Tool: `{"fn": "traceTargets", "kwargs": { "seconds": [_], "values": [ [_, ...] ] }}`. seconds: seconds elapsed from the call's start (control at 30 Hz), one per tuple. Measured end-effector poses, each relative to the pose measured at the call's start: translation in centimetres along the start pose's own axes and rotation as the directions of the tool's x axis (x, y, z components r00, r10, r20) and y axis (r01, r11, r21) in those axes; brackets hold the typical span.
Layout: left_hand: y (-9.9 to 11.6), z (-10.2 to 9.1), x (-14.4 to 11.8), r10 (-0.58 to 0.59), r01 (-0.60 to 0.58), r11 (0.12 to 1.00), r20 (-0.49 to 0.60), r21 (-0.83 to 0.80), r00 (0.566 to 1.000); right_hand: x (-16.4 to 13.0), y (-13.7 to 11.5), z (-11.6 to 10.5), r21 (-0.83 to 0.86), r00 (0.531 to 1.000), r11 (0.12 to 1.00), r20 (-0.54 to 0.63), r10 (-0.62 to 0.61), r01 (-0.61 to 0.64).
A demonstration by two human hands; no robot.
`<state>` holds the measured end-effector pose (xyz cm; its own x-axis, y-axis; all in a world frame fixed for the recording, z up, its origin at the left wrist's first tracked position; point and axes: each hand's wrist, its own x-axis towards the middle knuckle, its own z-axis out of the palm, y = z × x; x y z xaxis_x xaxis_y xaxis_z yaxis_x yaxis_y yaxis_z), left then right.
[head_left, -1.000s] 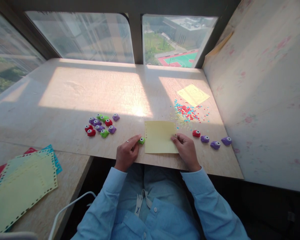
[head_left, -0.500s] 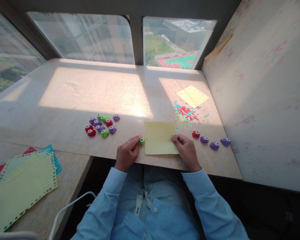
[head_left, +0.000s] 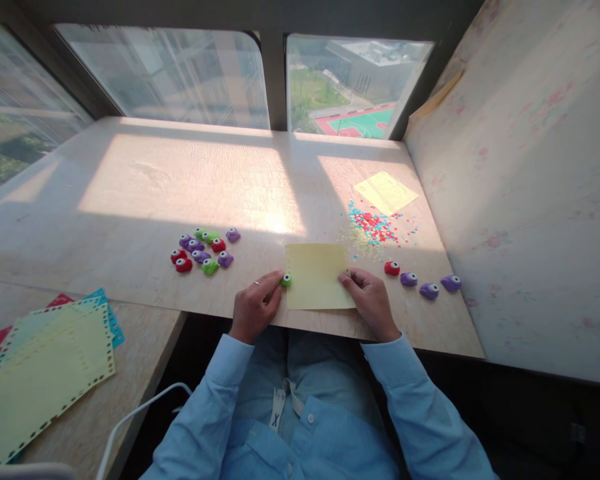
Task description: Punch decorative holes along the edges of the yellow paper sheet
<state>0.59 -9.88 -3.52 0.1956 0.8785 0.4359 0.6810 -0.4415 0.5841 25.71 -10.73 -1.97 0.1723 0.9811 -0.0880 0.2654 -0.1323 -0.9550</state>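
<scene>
The left hand (head_left: 254,308) rests on the near edge of the desk (head_left: 180,180), its fingers curled and its fingertips pinching a small green punch (head_left: 286,280), which sits against the left edge of a pale yellow sheet (head_left: 317,275). The sheet lies flat on the desk directly in front of the person, between both hands. The right hand (head_left: 371,301) rests at the sheet's right edge, its fingers bent and its fingertips pressing that edge down onto the desk; whether the thumb lies under the paper cannot be determined. To the right of this hand, 4 punches stand in a row on the desk: 1 red punch (head_left: 392,268) nearest the hand, followed by 3 purple punches (head_left: 429,290). Behind the sheet, a scatter of red, blue and yellow paper bits (head_left: 375,225) lies in the sunlight, with a second yellow sheet (head_left: 385,192) just beyond it. To the left of the left hand, well apart from it, a cluster of punches (head_left: 203,249) in purple, red and green lies on the desk. On a lower surface at far left, a stack of coloured sheets with perforated edges (head_left: 45,370) lies flat. Both sleeves are light blue.
</scene>
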Motion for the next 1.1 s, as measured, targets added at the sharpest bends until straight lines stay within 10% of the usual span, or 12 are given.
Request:
{"fn": "traceTargets", "kwargs": {
  "seconds": [0.33, 0.53, 0.77, 1.1],
  "values": [
    [0.2, -0.1, 0.0, -0.001, 0.002, 0.999, 0.013, -0.051, 1.0, 0.3, 0.6, -0.6, 0.017, 0.992, 0.999, 0.124, -0.033, 0.032],
    [0.3, -0.7, 0.4, -0.21, 0.209, 0.963, 0.012, -0.172, 0.978, -0.6, 0.1, -2.3, -0.437, 0.886, 0.819, -0.095, -0.453, 0.372],
    [0.7, -0.8, 2.0, -0.554, 0.57, 0.729, 0.163, -0.378, 0.817, 0.1, 0.2, 0.6, -0.521, 0.75, 0.546, 0.371, -0.547, 0.656],
    [3.2, 0.5, 0.8, -0.351, 0.351, 0.937, 0.01, 0.005, 0.936, 0.0, 0.6, 3.0, -0.598, 0.779, 0.506, 0.399, -0.484, 0.621]
  ]
}}
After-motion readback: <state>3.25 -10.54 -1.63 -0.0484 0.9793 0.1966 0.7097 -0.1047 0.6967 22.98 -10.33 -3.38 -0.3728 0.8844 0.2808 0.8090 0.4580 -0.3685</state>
